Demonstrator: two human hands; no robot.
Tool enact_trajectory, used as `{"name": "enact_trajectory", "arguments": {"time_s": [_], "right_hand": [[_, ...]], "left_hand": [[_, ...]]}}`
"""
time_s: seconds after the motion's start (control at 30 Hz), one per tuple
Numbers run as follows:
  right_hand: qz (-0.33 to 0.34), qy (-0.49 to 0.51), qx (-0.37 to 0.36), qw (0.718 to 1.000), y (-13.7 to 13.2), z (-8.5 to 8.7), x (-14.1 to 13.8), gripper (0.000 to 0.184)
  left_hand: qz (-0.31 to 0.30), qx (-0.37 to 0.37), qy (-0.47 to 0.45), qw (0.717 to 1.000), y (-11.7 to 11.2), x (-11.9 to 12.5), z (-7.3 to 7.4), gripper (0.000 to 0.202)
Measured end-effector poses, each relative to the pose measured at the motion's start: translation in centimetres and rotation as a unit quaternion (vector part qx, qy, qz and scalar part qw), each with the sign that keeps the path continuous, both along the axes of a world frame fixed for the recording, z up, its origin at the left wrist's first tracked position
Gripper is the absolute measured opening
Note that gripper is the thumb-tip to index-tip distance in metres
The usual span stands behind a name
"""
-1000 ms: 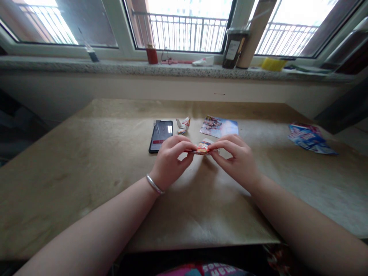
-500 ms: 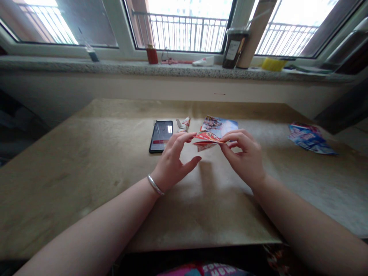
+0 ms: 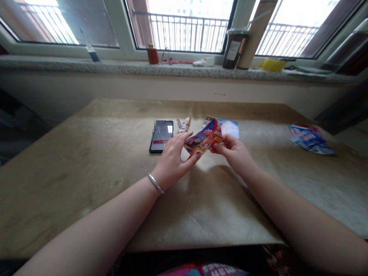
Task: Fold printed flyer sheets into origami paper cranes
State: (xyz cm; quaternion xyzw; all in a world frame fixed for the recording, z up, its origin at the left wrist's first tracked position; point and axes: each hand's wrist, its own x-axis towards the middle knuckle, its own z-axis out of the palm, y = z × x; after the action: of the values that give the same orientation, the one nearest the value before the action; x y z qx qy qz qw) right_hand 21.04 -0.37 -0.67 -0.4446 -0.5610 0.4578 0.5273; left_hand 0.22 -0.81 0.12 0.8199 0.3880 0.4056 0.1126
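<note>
**Folded printed paper** (image 3: 203,138) is shown pinched at its right edge by the right hand (image 3: 232,150), raised above the table; creases are formed, but no finished shape can be judged. The left hand (image 3: 172,161) is held open beside it, contact unclear. A smartphone (image 3: 161,136), small paper fold (image 3: 184,124), photo card (image 3: 228,128) and printed sheet (image 3: 309,140) are laid on the plywood tabletop (image 3: 86,184); a granite windowsill (image 3: 115,67) lies beyond.

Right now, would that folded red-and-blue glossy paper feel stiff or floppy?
The folded red-and-blue glossy paper is probably very light, as the right hand holds it up with just its fingers. Its sharp creases suggest it keeps some shape, yet it likely bends easily. The shiny surface may feel slippery.
</note>
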Motion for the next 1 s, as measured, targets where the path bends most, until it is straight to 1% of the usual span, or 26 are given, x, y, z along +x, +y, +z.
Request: {"name": "enact_trajectory", "arguments": {"time_s": [0.1,0.17,0.27,0.4,0.47,0.57,0.63,0.73,0.8,0.83,1.0], "right_hand": [[0.034,-0.041,-0.067,0.996,0.1,0.1,0.0,0.031],[0.045,-0.081,-0.078,0.993,0.1,0.1,0.1,0.03],[0.047,-0.15,-0.04,0.987,0.2,0.2,0.2,0.025],[0.026,-0.279,0.026,0.96,0.2,0.1,0.4,0.017],[0.025,-0.304,0.042,0.952,0.2,0.1,0.5,0.017],[0.033,-0.283,0.052,0.957,0.1,-0.1,0.4,0.019],[0.045,-0.243,0.034,0.968,0.0,-0.1,0.2,0.024],[0.072,-0.156,-0.003,0.985,-0.2,-0.1,-0.2,0.043],[0.087,-0.116,-0.023,0.989,-0.5,-0.1,-0.5,0.057],[0.088,-0.107,-0.032,0.99,-0.6,-0.1,-0.6,0.061],[0.047,-0.084,-0.064,0.993,-0.5,-0.5,-0.9,0.06]], "left_hand": [[0.001,-0.032,0.01,0.999,-0.1,0.0,0.0,0.049],[0.0,-0.051,0.015,0.999,-0.2,0.0,0.0,0.046],[-0.001,-0.06,0.014,0.998,-0.3,0.1,0.2,0.042],[-0.008,-0.063,0.029,0.998,-0.4,0.2,0.4,0.036],[-0.014,-0.06,0.043,0.997,-0.3,0.2,0.4,0.032],[-0.021,-0.065,0.065,0.996,-0.2,0.1,0.5,0.028],[-0.018,-0.071,0.078,0.994,-0.2,0.1,0.4,0.027],[-0.008,-0.068,0.089,0.994,-0.2,0.2,0.4,0.026],[-0.008,-0.06,0.093,0.994,-0.2,0.2,0.4,0.026],[-0.01,-0.056,0.095,0.994,-0.2,0.2,0.4,0.027],[-0.029,-0.061,0.095,0.993,-0.4,0.3,0.7,0.03]]}}
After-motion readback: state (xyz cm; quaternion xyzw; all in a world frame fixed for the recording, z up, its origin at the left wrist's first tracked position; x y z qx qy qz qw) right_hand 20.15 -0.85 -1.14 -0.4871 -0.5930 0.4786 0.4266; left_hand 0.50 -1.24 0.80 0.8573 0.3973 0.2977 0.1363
